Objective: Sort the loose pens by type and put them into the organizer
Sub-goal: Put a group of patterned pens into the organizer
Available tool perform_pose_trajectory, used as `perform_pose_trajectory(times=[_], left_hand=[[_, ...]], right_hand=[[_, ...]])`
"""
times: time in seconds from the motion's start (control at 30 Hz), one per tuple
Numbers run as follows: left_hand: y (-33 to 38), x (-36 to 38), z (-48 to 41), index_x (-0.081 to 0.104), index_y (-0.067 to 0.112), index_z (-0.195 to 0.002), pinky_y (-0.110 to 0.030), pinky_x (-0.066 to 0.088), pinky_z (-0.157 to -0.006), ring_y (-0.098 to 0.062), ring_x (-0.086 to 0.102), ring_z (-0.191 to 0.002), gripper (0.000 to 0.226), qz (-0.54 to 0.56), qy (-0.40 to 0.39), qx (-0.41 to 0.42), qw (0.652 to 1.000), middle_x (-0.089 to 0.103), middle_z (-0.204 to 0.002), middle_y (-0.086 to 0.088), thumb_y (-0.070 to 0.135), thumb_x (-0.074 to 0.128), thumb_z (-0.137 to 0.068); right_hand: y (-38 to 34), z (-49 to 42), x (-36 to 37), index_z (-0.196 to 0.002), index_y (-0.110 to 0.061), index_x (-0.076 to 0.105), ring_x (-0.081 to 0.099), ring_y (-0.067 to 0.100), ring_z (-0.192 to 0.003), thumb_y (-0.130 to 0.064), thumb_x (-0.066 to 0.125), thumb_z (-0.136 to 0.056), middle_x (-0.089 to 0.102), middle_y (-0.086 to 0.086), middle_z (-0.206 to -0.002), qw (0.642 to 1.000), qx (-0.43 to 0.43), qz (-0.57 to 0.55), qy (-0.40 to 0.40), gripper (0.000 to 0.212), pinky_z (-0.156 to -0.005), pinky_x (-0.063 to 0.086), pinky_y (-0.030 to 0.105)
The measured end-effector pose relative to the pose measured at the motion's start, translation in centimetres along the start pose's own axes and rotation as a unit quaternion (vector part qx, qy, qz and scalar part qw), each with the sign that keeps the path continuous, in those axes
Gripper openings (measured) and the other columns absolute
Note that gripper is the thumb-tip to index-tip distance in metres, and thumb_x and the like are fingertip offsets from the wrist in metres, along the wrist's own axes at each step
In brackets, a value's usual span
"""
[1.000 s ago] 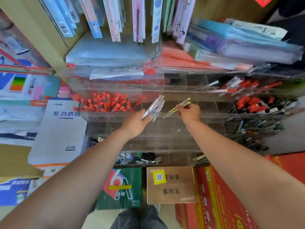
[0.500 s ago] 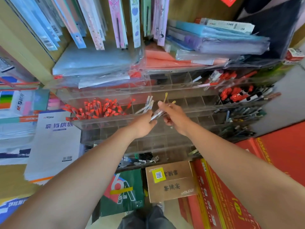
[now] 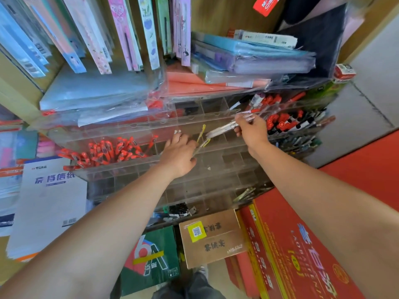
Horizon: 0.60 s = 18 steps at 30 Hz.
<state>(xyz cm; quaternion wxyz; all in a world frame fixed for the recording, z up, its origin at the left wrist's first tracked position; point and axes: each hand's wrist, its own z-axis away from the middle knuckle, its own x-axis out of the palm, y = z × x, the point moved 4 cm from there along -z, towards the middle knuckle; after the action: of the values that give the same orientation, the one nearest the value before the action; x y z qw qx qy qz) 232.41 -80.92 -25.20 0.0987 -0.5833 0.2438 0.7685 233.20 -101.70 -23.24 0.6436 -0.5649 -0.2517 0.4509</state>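
Head view.

Containers: clear acrylic stepped organizer (image 3: 216,169) with many small cells, set on a shelf under a stack of plastic-wrapped blue and coral folders (image 3: 97,91) resting on its top edge. Wide left cell packed with red-capped pens (image 3: 108,149), lying tilted, caps toward the front. Right-hand cells holding red and black capped pens (image 3: 285,121), crowded and leaning right. Lowest tier holding small black clips (image 3: 179,210).

Grips: left hand (image 3: 179,156) in front of the middle tier, fingers curled round a few thin yellow-tipped pens (image 3: 201,137) that stick up and to the right out of the fist. Right hand (image 3: 251,130) higher and to the right, fingers and thumb pinching a bundle of clear-barrelled pens (image 3: 222,128), tips pointing down-left toward the left hand; bundle in the air, not in any cell. Exact count in either bundle not readable.

Edges and room: tier lips stepped forward toward the person, dividers close-set. Open gap between the two hands above the middle cells. Folder stack overhanging the top tier. Below the organizer, brown cardboard box with yellow sticker (image 3: 212,240), long red flat box (image 3: 302,244) just beside it on the right, green printed pack (image 3: 151,260) on the left, white paper pack (image 3: 49,201) further left.
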Motion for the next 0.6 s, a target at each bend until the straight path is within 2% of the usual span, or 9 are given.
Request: perform_pose_trajectory(times=[0.1, 0.17, 0.3, 0.43, 0.53, 0.57, 0.6], left_hand=[[0.0, 0.8, -0.4, 0.035, 0.020, -0.146, -0.046, 0.006, -0.118, -0.028, 0.007, -0.145, 0.057, -0.019, -0.028, -0.002, 0.999, 0.019, -0.156, -0.006, 0.031, 0.053, -0.093], [-0.3, 1.4, -0.7, 0.033, 0.020, -0.147, -0.047, 0.003, -0.119, -0.028, 0.003, -0.147, 0.058, -0.030, -0.035, -0.007, 0.999, 0.014, -0.159, -0.006, 0.030, 0.053, -0.093], [-0.8, 2.2, -0.9, 0.034, 0.018, -0.145, -0.047, 0.002, -0.119, -0.027, -0.003, -0.147, 0.057, -0.033, -0.025, -0.006, 0.999, 0.013, -0.159, -0.008, 0.027, 0.054, -0.092], [-1.0, 2.9, -1.0, 0.032, 0.018, -0.147, -0.045, 0.003, -0.119, -0.025, -0.010, -0.147, 0.061, -0.017, -0.031, -0.006, 0.999, 0.007, -0.160, -0.006, 0.025, 0.056, -0.091], [-1.2, 3.3, -1.0, 0.029, 0.019, -0.148, -0.044, 0.002, -0.119, -0.024, -0.016, -0.146, 0.065, -0.020, -0.032, -0.010, 0.999, 0.004, -0.160, -0.004, 0.025, 0.058, -0.090], [-1.3, 3.4, -1.0, 0.028, 0.019, -0.149, -0.044, 0.002, -0.119, -0.023, -0.017, -0.146, 0.066, -0.020, -0.031, -0.012, 0.999, 0.004, -0.160, -0.004, 0.025, 0.058, -0.090], [-1.3, 3.5, -1.0, 0.028, 0.019, -0.149, -0.044, 0.001, -0.119, -0.023, -0.018, -0.146, 0.067, -0.020, -0.029, -0.013, 0.999, 0.004, -0.160, -0.003, 0.025, 0.058, -0.090]], right_hand=[[-0.1, -1.0, -0.3, -0.075, -0.018, 0.056, 0.051, 0.009, -0.053, -0.014, 0.061, -0.091, 0.057, 0.000, -0.066, 0.998, -0.032, 0.021, 0.045, 0.018, -0.049, 0.046, 0.020], [0.9, -1.6, 0.0, -0.076, -0.018, 0.056, 0.052, 0.009, -0.054, -0.015, 0.063, -0.091, 0.058, 0.002, -0.069, 0.998, -0.024, 0.025, 0.052, 0.017, -0.052, 0.047, 0.022], [3.6, -2.1, 1.5, -0.082, -0.012, 0.061, 0.054, 0.011, -0.058, -0.016, 0.064, -0.089, 0.061, 0.005, -0.071, 0.996, 0.025, 0.084, -0.005, 0.009, -0.064, 0.050, 0.031], [5.1, -2.1, 2.8, -0.101, 0.003, 0.065, 0.052, 0.010, -0.055, -0.013, 0.065, -0.089, 0.059, 0.005, -0.071, 0.993, 0.049, 0.102, -0.027, 0.020, -0.055, 0.048, 0.023], [5.6, -2.3, 3.1, -0.104, 0.000, 0.064, 0.052, 0.010, -0.056, -0.012, 0.065, -0.088, 0.060, 0.006, -0.080, 0.987, 0.049, 0.142, -0.061, 0.019, -0.050, 0.047, 0.015], [5.7, -2.3, 3.1, -0.104, -0.004, 0.063, 0.054, 0.012, -0.060, -0.011, 0.066, -0.087, 0.060, 0.005, -0.083, 0.985, 0.046, 0.152, -0.071, 0.018, -0.054, 0.050, 0.013], [5.8, -2.4, 3.0, -0.105, -0.007, 0.062, 0.058, 0.015, -0.067, -0.010, 0.068, -0.086, 0.060, 0.005, -0.087, 0.983, 0.041, 0.161, -0.077, 0.020, -0.064, 0.055, 0.016]])
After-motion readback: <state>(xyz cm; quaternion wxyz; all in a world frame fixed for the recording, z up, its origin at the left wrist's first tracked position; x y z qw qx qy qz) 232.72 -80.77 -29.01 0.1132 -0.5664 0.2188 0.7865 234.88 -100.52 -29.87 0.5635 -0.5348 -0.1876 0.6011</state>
